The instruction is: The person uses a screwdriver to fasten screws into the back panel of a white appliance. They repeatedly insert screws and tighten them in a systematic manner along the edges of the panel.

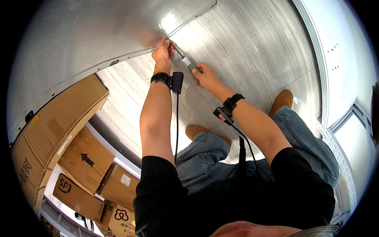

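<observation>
A large grey metal panel fills the upper left, its lower edge slanting up to the right. At that edge my left hand is closed, fingertips curled beside the screwdriver's tip; whatever they pinch is hidden. My right hand is wrapped round the grey end of a screwdriver with a white collar. Its dark shaft points up and left toward the panel's edge, ending next to my left fingers. Whether the tip sits in a screw cannot be made out.
Cardboard boxes are stacked on a shelf at lower left, below a long flat carton. Pale wood-look floor lies beneath my hands. A white panel curves along the right. Cables hang from both wrist straps.
</observation>
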`<state>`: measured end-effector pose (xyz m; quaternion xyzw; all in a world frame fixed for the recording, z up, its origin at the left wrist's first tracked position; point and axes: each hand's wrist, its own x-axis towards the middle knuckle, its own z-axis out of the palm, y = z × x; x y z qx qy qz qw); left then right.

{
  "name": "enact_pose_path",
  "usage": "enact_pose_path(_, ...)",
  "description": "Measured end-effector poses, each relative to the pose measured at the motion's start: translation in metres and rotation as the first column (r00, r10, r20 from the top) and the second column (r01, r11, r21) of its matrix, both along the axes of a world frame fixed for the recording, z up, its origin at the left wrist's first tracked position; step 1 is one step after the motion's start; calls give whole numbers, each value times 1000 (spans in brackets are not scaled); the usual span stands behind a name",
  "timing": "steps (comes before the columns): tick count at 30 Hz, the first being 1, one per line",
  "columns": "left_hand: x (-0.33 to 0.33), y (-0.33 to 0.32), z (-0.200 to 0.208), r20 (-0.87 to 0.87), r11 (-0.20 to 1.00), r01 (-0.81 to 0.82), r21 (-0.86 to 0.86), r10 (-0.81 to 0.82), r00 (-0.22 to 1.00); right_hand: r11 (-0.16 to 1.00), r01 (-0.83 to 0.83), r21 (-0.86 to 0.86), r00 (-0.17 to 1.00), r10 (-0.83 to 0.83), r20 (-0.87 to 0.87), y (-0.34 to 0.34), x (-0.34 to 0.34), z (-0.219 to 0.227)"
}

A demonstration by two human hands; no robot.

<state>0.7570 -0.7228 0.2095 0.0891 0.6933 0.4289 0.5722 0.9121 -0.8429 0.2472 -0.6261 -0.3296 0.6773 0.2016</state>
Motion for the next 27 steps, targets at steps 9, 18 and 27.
enact_pose_path(9, -1, 5, 8, 51, 999, 32, -34, -31, 998, 1000, -10, -12, 1000, 10, 0, 7, 2, 9)
enact_pose_path(18, 3, 9, 12, 56, 998, -32, -52, 35, 998, 1000, -11, -13, 1000, 11, 11, 12, 3, 11)
enact_pose_path(27, 7, 7, 18, 71, 997, -75, -14, 75, 995, 996, 33, -85, 996, -40, -83, 8, 1, 5)
